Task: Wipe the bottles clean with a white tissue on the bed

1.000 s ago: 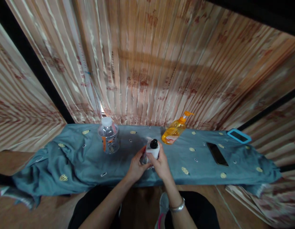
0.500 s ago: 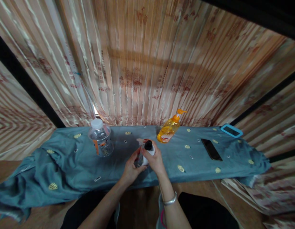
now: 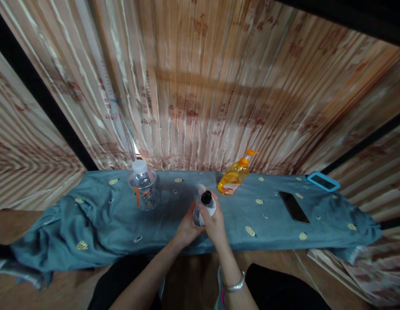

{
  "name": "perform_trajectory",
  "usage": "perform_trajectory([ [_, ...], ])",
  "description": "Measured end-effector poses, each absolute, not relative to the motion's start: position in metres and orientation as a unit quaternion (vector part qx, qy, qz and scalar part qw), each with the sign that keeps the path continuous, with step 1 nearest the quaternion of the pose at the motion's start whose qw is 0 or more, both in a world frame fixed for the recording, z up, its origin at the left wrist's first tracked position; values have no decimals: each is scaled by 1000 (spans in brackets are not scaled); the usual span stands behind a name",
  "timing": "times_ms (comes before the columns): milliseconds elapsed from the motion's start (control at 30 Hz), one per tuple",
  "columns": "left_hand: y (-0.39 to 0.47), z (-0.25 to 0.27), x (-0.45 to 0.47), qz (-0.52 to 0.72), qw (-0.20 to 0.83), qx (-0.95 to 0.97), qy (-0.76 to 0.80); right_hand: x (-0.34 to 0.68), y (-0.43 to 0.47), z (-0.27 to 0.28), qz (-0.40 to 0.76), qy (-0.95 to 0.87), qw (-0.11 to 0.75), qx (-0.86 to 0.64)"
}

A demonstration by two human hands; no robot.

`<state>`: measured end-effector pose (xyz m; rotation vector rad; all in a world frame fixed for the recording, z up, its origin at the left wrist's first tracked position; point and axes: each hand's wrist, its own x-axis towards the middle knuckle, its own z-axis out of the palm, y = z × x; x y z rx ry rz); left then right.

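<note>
A small clear bottle with a black cap and a white label (image 3: 210, 210) is held upright between my two hands, above the cloth-covered surface. My left hand (image 3: 188, 227) is closed around its left side and lower part. My right hand (image 3: 215, 221) grips it from the right, with the thumb across the front; a silver bangle is on that wrist. A thin whitish piece, perhaps tissue (image 3: 201, 188), sticks up behind the bottle near the right fingers. What holds it is hidden. The far fingers of both hands are out of sight behind the bottle.
A clear plastic jar with a white lid (image 3: 144, 189) stands at the left. An orange pump bottle (image 3: 234, 177) is right of my hands. Farther right lie a dark phone (image 3: 294, 207) and a blue-framed object (image 3: 323, 181). A pleated curtain (image 3: 187, 86) hangs behind the blue-green cloth (image 3: 167, 228).
The view has shifted slightly, so everything sits a little farther right. Both hands still hold the bottle; the right thumb has shifted a little on its front.
</note>
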<state>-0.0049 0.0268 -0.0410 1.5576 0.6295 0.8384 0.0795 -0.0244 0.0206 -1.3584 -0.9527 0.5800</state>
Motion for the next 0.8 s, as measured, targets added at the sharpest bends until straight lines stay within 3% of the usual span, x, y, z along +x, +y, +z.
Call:
perform_trajectory([
  [200,21,-47,-2,405,543,692,249,69,-19,30,148,-429,609,-651],
  [533,18,-71,-4,407,503,722,246,77,-31,2,226,-406,645,-607],
  [800,7,-73,-9,389,471,748,259,76,-33,37,150,-412,626,-644],
])
